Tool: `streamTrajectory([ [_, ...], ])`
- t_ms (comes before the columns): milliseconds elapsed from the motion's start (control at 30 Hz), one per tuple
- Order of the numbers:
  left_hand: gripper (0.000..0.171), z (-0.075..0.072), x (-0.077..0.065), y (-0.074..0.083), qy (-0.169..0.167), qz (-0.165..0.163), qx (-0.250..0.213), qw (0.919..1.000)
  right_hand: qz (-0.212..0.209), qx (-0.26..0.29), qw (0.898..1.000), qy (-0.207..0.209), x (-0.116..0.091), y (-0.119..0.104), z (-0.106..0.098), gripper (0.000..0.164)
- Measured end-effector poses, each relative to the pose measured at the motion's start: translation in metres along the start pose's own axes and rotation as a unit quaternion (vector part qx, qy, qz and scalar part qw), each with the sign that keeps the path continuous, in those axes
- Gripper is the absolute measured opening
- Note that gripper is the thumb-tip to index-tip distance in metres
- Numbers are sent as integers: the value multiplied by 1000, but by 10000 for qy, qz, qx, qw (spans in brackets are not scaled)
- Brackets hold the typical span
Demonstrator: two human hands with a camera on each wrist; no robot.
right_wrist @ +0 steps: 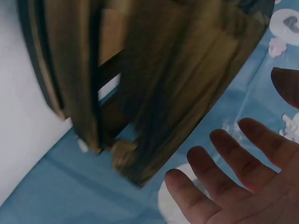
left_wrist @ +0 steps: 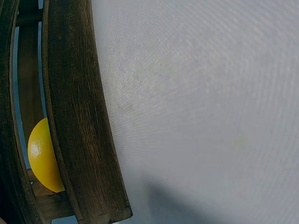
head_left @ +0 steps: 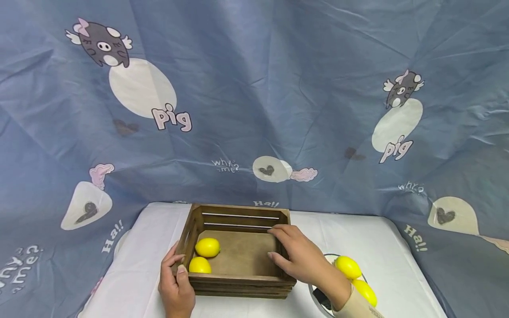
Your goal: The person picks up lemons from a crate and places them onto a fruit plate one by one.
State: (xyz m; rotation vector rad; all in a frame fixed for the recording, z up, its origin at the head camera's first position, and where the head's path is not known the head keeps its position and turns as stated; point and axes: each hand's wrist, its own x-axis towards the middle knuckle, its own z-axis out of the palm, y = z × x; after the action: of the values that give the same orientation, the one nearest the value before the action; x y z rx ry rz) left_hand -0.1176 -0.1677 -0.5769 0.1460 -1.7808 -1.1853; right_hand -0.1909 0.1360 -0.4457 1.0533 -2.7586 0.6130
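A brown slatted wooden crate (head_left: 238, 285) stands on the white table. Two yellow lemons lie inside it along the left wall, the far lemon (head_left: 207, 247) and the near lemon (head_left: 200, 265). One lemon (left_wrist: 44, 156) shows through a slat gap in the left wrist view. My left hand (head_left: 176, 282) grips the crate's left wall near the front corner. Over the right wall hovers my right hand (head_left: 296, 254), its fingers spread with nothing between them. In the right wrist view the right hand (right_wrist: 243, 179) appears apart from the crate (right_wrist: 168, 84).
Right of the crate, a round plate (head_left: 331, 256) with a dark rim carries two more lemons (head_left: 347, 267); my right forearm hides part of it. A white cloth (head_left: 370, 238) covers the table. Behind hangs a blue curtain (head_left: 222, 88) with pig prints.
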Motion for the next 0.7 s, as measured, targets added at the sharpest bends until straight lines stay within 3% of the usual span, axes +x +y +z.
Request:
streamTrajectory([
  [333, 22, 0, -1, 1, -31, -95, 28, 9999, -781, -141, 9946, -672, 39, -22, 21, 51],
  [500, 22, -2, 1, -1, -108, -134, 26, 9998, -849, -101, 9907, -1056, 41, -24, 30, 53],
  [700, 23, -2, 0, -1, -164, -250, 1, 9996, -1055, -265, 9862, -1250, 42, -28, 23, 51],
])
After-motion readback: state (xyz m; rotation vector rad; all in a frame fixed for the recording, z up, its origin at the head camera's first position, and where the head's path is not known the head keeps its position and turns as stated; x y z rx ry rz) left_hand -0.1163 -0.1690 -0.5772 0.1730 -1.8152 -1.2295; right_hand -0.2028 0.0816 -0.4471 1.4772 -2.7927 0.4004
